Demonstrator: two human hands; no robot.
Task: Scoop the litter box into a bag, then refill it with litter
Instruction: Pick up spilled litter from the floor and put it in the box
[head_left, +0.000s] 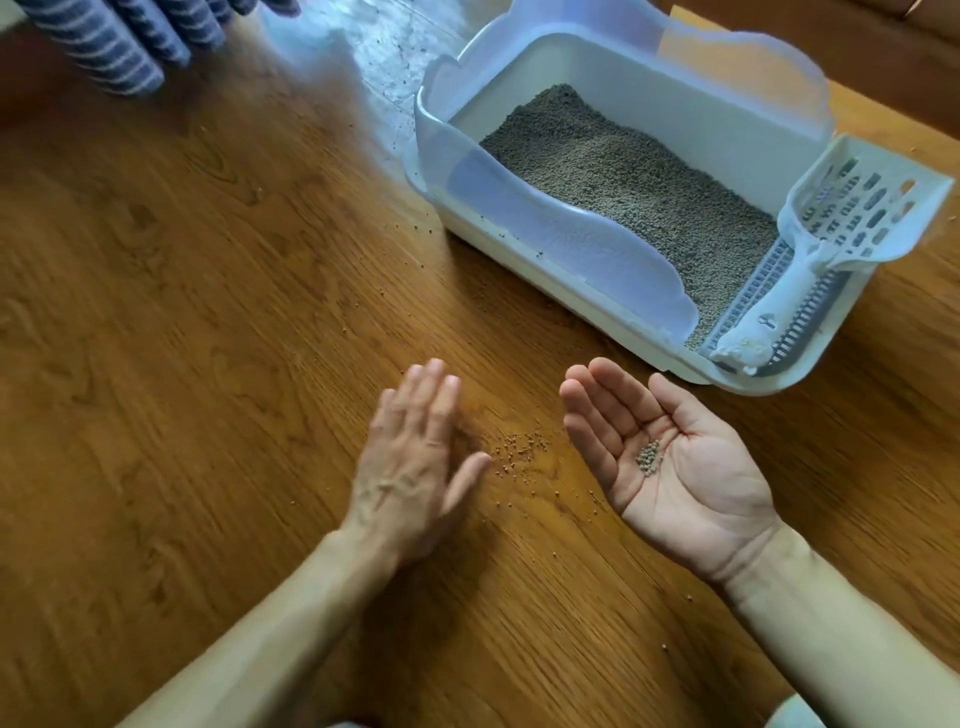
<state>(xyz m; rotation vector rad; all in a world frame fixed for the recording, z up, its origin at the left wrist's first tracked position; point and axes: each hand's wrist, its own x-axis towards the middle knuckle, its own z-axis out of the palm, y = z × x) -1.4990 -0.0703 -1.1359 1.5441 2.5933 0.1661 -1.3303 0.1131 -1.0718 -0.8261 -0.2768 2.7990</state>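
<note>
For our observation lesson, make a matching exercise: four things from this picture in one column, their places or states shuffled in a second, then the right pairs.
1. scoop
2. right hand
3. left hand
4. loose pellets

A. palm down, at the floor
B. scattered on the wooden floor
C. resting at the litter box end
D. palm up, cupping a few pellets

Pairs: 1-C, 2-D, 3-A, 4-B

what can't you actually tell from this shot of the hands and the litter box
Head view only:
- Left hand: motion-blurred; contact with the floor is unclear.
- Loose grains on the floor: too small to count.
- Litter box: its frosted near wall hides the litter behind it.
- Striped fabric: cut off by the top edge.
- No bag in frame.
</note>
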